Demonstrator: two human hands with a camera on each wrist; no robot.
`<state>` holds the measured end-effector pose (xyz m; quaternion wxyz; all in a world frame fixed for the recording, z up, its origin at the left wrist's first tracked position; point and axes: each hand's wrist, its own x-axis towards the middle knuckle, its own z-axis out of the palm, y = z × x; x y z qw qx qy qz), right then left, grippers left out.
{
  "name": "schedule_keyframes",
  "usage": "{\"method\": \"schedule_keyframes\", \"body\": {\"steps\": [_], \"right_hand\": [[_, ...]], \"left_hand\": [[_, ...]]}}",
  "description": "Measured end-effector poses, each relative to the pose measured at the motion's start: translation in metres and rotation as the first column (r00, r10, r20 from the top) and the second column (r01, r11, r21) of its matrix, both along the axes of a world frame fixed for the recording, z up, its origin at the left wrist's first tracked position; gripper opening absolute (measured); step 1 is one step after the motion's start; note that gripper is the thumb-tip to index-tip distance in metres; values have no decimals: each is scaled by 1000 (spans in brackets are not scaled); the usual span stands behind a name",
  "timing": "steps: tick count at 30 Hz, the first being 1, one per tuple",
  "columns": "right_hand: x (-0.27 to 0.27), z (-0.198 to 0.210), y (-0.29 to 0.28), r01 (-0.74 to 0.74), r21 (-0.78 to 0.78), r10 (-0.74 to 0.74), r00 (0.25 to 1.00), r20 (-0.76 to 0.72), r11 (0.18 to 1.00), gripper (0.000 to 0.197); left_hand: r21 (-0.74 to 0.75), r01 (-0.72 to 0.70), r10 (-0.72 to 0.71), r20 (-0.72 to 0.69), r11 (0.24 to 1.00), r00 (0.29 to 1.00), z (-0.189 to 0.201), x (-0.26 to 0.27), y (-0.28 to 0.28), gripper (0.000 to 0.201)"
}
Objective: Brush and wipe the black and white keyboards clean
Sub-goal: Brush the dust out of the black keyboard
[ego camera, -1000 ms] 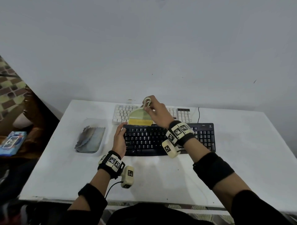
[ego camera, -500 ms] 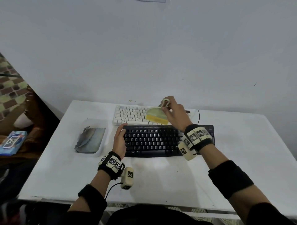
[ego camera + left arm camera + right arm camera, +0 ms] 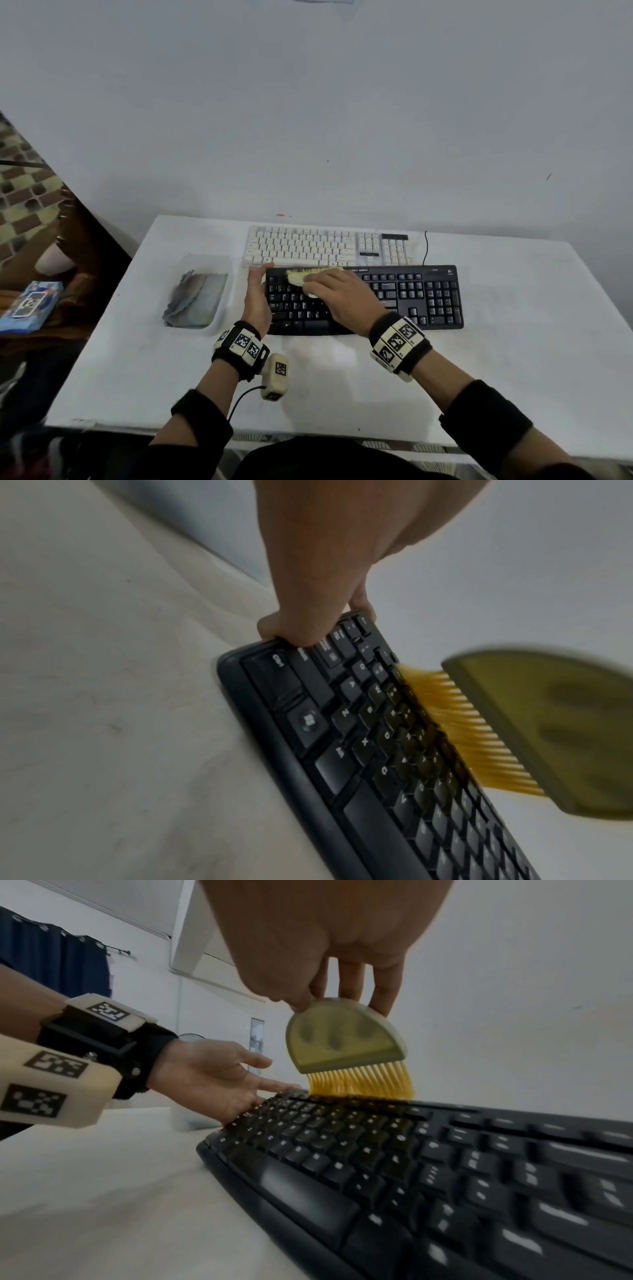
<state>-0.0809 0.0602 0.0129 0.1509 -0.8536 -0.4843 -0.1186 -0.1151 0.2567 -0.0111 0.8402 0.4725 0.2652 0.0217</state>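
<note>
Brushing of the black plastic keyboard on the white table is underway: the right hand pinches a yellow-bristled brush on its upper-left keys, while the flat, relaxed left hand steadies the left edge. Next likely comes sweeping rightward along the rows.

Clear tray on white table

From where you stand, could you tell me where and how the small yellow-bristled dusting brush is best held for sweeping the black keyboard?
Grip the small yellow-bristled dusting brush by its rounded, translucent top, from above, as the right hand does: thumb on one flat face, fingers on the other. The dome is broad and flat, and the bristles point down onto the black keyboard.
</note>
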Motion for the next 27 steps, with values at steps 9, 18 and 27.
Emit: {"method": "schedule_keyframes", "body": {"steps": [9,18,27], "right_hand": [[-15,-2,7,20,61,-20,1000,-8,998,41],[-11,-11,-29,113,0,-113,993,-22,994,52],[-15,4,-29,62,100,-61,998,-16,993,43]], "left_hand": [[-9,16,-17,-64,1000,998,-4,0,1,63],[-1,19,-19,-85,1000,996,-5,2,2,35],[3,34,-34,-44,999,998,-8,2,3,26]]}}
